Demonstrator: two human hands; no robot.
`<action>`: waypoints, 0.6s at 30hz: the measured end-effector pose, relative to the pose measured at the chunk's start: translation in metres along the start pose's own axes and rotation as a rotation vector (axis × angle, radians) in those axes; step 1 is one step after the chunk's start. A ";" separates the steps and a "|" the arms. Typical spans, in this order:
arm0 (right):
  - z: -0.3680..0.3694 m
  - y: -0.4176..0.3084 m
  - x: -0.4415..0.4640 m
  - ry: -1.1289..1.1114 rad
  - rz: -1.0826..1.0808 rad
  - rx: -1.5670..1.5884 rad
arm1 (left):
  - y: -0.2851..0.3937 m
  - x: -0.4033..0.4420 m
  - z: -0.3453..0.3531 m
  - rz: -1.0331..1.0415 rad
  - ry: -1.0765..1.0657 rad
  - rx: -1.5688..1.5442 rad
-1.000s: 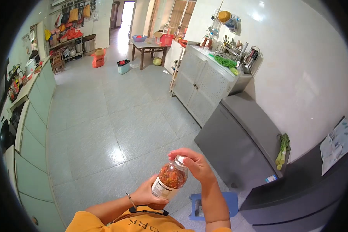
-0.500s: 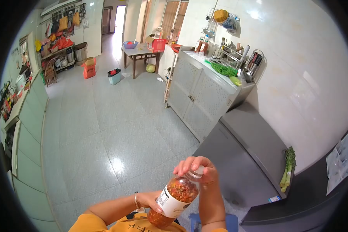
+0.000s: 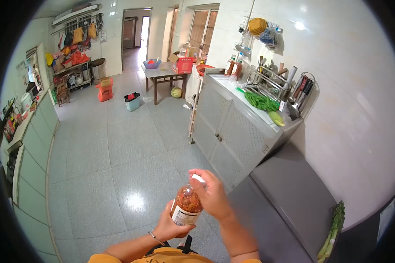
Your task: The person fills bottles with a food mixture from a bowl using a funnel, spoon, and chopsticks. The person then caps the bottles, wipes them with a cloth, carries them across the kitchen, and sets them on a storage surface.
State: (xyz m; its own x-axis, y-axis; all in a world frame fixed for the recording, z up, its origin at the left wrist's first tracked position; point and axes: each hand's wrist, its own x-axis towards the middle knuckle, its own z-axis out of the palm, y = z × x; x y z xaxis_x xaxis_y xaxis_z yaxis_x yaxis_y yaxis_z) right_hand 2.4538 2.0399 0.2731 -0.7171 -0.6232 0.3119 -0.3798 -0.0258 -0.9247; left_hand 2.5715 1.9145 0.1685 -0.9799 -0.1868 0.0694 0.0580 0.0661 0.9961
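Observation:
A clear jar (image 3: 188,200) of chopped red chili sauce, with a white label, stands nearly upright in front of my body. My left hand (image 3: 170,227) is wrapped round its lower part. Between the thumb and fingers of my right hand (image 3: 214,196) is a white lid (image 3: 198,178), tilted and just above and right of the jar's neck. The lid looks lifted off, though my fingers partly cover the spot.
To my right stand a grey fridge (image 3: 294,188) topped with green stalks (image 3: 333,232) and a metal cabinet (image 3: 232,127) bearing green vegetables (image 3: 261,101) and utensils. Ahead are a small table (image 3: 164,72), a bin (image 3: 132,103) and an orange sack (image 3: 105,91). A counter (image 3: 37,136) runs along the left.
The jar has moved up and left and become more upright. My right hand has shifted from gripping the lid on the jar's top to holding it tilted above the neck. The camera view has shifted.

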 end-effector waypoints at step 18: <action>-0.037 0.064 0.262 -0.819 -0.138 0.753 | -0.004 0.284 -0.129 -0.138 -1.162 -0.490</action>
State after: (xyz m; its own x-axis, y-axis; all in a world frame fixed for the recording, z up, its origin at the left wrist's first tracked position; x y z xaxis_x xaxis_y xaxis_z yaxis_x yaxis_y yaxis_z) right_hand 2.2204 1.9039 0.3039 0.0103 -0.8975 0.4410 0.2227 -0.4279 -0.8760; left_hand 2.3175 1.7351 0.1910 -0.5582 0.8205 0.1231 -0.2369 -0.2998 0.9241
